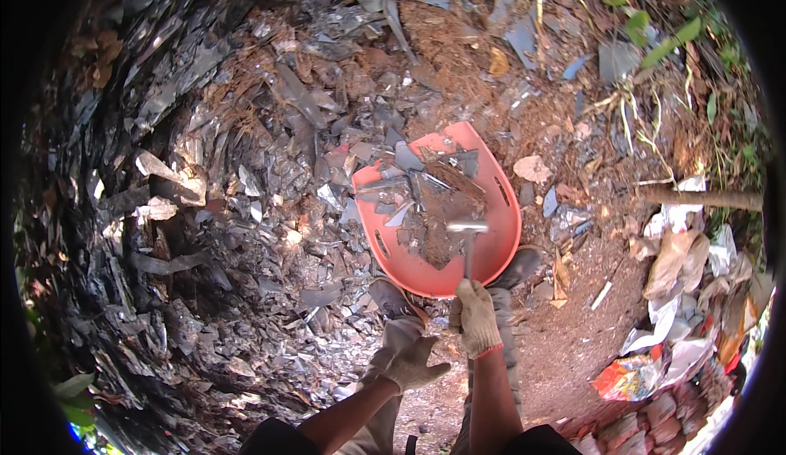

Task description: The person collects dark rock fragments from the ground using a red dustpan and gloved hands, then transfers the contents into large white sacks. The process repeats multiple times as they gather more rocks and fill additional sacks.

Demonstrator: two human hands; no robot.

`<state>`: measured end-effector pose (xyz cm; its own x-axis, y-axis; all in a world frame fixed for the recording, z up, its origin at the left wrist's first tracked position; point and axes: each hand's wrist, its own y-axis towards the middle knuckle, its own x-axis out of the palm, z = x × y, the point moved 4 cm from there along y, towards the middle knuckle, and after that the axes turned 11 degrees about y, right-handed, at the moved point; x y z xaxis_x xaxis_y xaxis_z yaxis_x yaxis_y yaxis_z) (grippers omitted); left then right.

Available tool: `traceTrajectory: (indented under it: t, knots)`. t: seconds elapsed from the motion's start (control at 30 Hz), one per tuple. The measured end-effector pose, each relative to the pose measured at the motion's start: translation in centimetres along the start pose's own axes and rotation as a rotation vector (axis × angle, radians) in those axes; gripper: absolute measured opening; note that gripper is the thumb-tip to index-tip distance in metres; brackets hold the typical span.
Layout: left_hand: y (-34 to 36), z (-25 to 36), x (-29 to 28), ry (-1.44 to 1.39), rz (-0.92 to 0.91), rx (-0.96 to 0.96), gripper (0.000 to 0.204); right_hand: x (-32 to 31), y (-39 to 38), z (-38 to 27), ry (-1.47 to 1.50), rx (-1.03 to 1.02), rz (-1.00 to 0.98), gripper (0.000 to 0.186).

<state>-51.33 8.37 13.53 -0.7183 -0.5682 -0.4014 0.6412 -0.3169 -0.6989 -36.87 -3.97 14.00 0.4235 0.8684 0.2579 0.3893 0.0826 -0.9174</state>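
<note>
My right hand [476, 316], in a knitted beige glove with a red cuff edge, is closed round the handle of a small hammer [468, 227]. The hammer's bright metal head is over the near part of a salmon-red plastic scoop pan [506, 234]. Slots for gripping pierce the pan's sides, and its far rim looks broken. Inside lie dark flat stone flakes [407, 158] and a pile of brown soil [446, 209]. My left hand [413, 363], gloved as well, is held in front of my left leg with its thumb spread and nothing in it.
My boots [393, 298] stand at the pan's near side. Slaty shards [205, 283] cover the ground to the left and beyond. A thin trunk [704, 199], crumpled wrappers [626, 377], and reddish stacked stones [655, 422] are on the right. Green leaves [675, 41] hang at far right.
</note>
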Motion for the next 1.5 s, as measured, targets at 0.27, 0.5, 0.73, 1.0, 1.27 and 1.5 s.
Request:
traceTrajectory:
  t: [0.27,0.5,0.73,1.0,1.27,1.5]
  knots:
    - [-3.2,2.9,2.3,0.120,-0.373,-0.168,0.081,-6.6,-0.7,2.9,-0.409,-0.164,0.037,0.023]
    - [-1.0,7.0,2.2,0.086,-0.365,-0.205,0.078,-9.5,-3.3,-0.5,-0.022,0.023,0.214,0.031]
    - [-0.9,10.3,0.0,0.046,-0.345,-0.236,0.080,-13.7,-2.9,-4.0,0.118,-0.004,0.246,0.028]
    - [-4.2,1.0,2.1,0.098,-0.325,-0.282,0.083,-12.3,-1.9,-3.4,0.083,-0.029,0.247,0.030]
    - [-5.0,-4.2,-0.2,-0.124,-0.330,-0.367,0.081,-6.5,-1.0,-7.1,-0.172,-0.507,0.126,0.023]
    - [-5.4,-5.6,-3.6,-0.184,-0.230,-0.372,0.078,4.0,-3.9,-17.3,-0.170,-1.141,0.247,0.015]
